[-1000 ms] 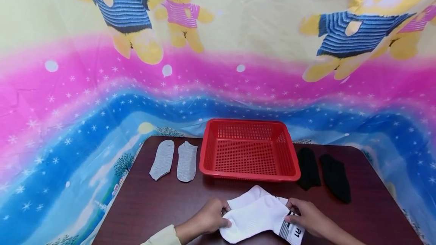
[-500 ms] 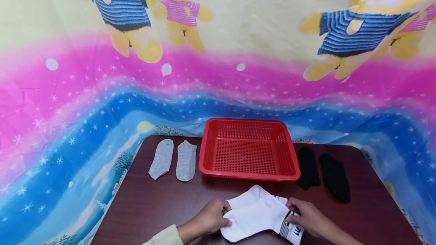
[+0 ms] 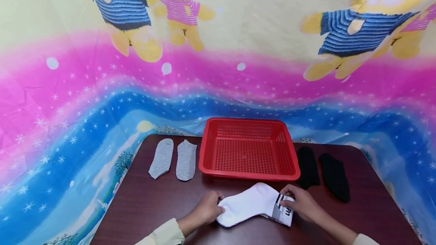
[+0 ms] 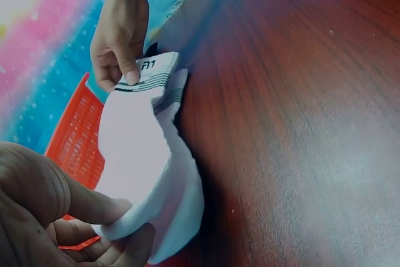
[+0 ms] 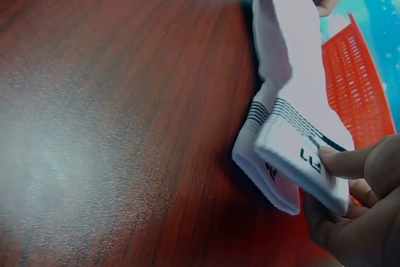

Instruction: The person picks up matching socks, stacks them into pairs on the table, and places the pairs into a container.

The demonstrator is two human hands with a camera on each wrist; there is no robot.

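Two white socks (image 3: 248,204) with black stripes at the cuffs lie one over the other in front of the basket, toes to the left. My left hand (image 3: 206,208) pinches the toe end between thumb and fingers. At the striped cuff, my right hand (image 3: 299,200) pinches the top sock, thumb on the near face. In the right wrist view the lower sock's cuff (image 5: 265,173) sticks out from under the upper one, and its toe end stands a little apart. The left wrist view shows the lower sock (image 4: 184,204) slanting away beneath the upper.
A red plastic basket (image 3: 250,177) with nothing in it stands at the back of the dark wooden table (image 3: 146,207). Two grey socks (image 3: 186,162) lie left of it, two black socks (image 3: 335,179) right. A printed cloth (image 3: 218,71) hangs behind.
Both hands have shifted the white socks slightly away from me and to the left. The upper sock now covers most of the lower one, which stuck out behind it before.
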